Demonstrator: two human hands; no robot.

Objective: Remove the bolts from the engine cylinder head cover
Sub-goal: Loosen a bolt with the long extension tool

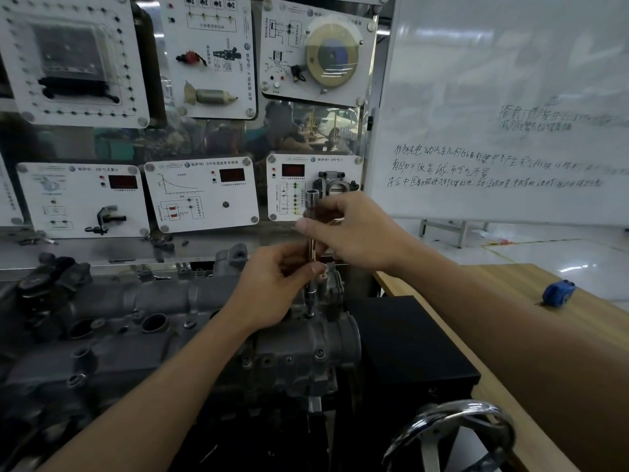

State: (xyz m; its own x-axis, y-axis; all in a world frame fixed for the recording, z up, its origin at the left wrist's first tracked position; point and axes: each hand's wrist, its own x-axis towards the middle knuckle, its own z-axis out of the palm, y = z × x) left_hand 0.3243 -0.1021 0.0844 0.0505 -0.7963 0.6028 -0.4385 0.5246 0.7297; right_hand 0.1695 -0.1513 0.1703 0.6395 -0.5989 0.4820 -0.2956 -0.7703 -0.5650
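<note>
The grey engine cylinder head cover (143,338) lies across the lower left, with several bolts showing on it, one bolt (319,353) on its right end face. A slim metal socket wrench (311,247) stands upright, its lower tip on a bolt (309,315) at the cover's right end. My left hand (272,284) grips the wrench's lower shaft. My right hand (347,229) pinches its upper part, just below the open socket top.
A display board (204,195) with sensor panels stands right behind the engine. A whiteboard (510,114) stands at the right. A wooden table (531,335) carries a blue object (558,292). A black box (408,352) and a chrome handwheel (449,434) are at the lower right.
</note>
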